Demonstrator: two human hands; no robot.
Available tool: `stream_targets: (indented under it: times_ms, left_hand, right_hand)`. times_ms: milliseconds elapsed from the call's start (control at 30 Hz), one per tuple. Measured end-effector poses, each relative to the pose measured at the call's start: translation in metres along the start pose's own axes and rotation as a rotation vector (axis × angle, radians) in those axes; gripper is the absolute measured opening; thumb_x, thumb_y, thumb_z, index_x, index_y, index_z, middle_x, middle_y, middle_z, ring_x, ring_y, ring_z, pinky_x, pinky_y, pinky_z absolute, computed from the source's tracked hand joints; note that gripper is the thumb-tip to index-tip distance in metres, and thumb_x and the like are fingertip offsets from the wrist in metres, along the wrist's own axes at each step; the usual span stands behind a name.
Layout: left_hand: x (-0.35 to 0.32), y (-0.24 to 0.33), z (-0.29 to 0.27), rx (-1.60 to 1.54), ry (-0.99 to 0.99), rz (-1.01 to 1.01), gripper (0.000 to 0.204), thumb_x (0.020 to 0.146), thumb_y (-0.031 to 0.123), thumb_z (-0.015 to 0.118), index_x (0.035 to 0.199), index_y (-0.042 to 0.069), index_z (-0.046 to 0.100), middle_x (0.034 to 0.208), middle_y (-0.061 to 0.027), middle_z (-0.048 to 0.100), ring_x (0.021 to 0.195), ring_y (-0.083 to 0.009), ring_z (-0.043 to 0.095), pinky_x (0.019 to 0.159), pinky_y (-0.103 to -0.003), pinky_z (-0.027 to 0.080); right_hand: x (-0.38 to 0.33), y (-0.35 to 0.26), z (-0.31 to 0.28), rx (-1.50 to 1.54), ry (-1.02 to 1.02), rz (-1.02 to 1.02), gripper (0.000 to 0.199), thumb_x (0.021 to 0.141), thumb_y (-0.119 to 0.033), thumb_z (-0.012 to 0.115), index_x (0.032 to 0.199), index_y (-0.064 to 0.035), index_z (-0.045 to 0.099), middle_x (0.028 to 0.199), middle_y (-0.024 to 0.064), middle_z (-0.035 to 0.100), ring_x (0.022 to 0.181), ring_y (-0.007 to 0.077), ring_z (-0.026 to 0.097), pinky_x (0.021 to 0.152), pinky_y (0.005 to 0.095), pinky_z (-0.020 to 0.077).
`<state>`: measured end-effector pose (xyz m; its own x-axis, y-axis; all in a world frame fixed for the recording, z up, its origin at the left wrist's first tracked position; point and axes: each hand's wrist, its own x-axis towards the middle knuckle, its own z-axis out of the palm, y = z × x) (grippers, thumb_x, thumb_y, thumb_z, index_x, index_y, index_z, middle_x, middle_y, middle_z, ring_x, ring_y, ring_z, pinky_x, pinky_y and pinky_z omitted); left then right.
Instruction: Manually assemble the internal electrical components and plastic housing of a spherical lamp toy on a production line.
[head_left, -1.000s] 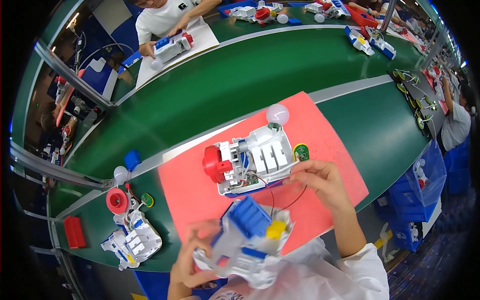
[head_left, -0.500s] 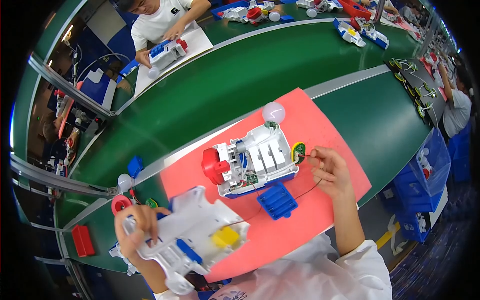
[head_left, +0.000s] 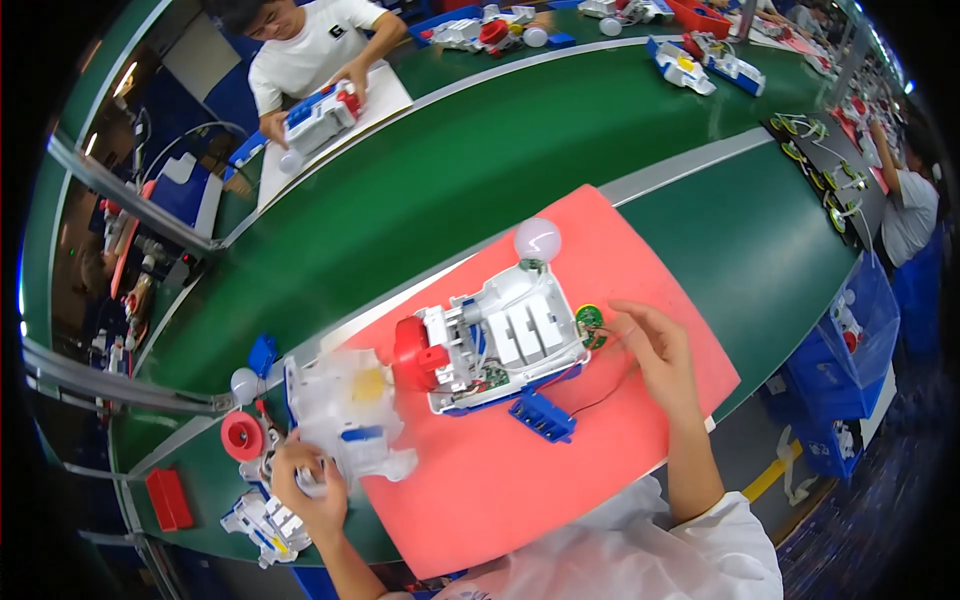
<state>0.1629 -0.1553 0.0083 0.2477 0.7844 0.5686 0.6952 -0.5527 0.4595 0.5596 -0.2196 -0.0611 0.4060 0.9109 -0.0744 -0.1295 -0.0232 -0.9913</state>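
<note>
A white plastic housing half (head_left: pixel 350 415), blurred by motion, is gripped at its lower end by my left hand (head_left: pixel 312 487). A yellow pad and a blue piece show inside it. On the pink mat lies the opened white and blue device body (head_left: pixel 520 325), with a red round end piece (head_left: pixel 412 352) at its left and a pale globe (head_left: pixel 538 240) at its top. My right hand (head_left: pixel 655 345) is open, fingers apart, beside a small round green circuit board (head_left: pixel 590 322) and its thin wires. A blue battery holder (head_left: pixel 543 415) rests on its side below the body.
The pink mat (head_left: pixel 640 430) covers the green bench. At the left are a red tray (head_left: pixel 168 500), a red ring-shaped part (head_left: pixel 242 436) and another white part (head_left: pixel 265 528). Across the green conveyor (head_left: pixel 480 130) a co-worker handles a similar device (head_left: pixel 322 120). Blue bins (head_left: pixel 835 370) stand at the right.
My left hand has swung the housing half up and left, away from the body. My right hand has let go of the circuit board's wires; the board now shows its green face. The battery holder has tipped.
</note>
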Motion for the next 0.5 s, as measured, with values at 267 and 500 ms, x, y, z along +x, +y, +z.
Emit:
stream_targets:
  times_ms: [267, 500]
  left_hand:
    - [-0.071, 0.014, 0.004, 0.262, -0.048, -0.085, 0.038, 0.062, 0.014, 0.085, 0.093, 0.005, 0.066, 0.119, -0.0160, 0.058, 0.115, -0.0382, 0.056, 0.096, -0.052, 0.044]
    - [-0.028, 0.141, 0.098, -0.127, -0.376, -0.080, 0.047, 0.075, 0.024, 0.079, 0.115, 0.006, 0.062, 0.121, -0.0160, 0.058, 0.110, -0.0331, 0.056, 0.093, -0.047, 0.044]
  right_hand:
    - [0.026, 0.006, -0.014, -0.756, -0.286, -0.535, 0.046, 0.086, -0.006, 0.071, 0.130, -0.0043, 0.058, 0.118, 0.0084, 0.065, 0.101, 0.0202, 0.065, 0.086, 0.0311, 0.0518]
    - [0.022, -0.007, -0.018, -0.137, -0.254, -0.096, 0.037, 0.082, 0.000, 0.074, 0.118, -0.0022, 0.064, 0.117, 0.0094, 0.065, 0.100, 0.0182, 0.065, 0.088, 0.0310, 0.0544]
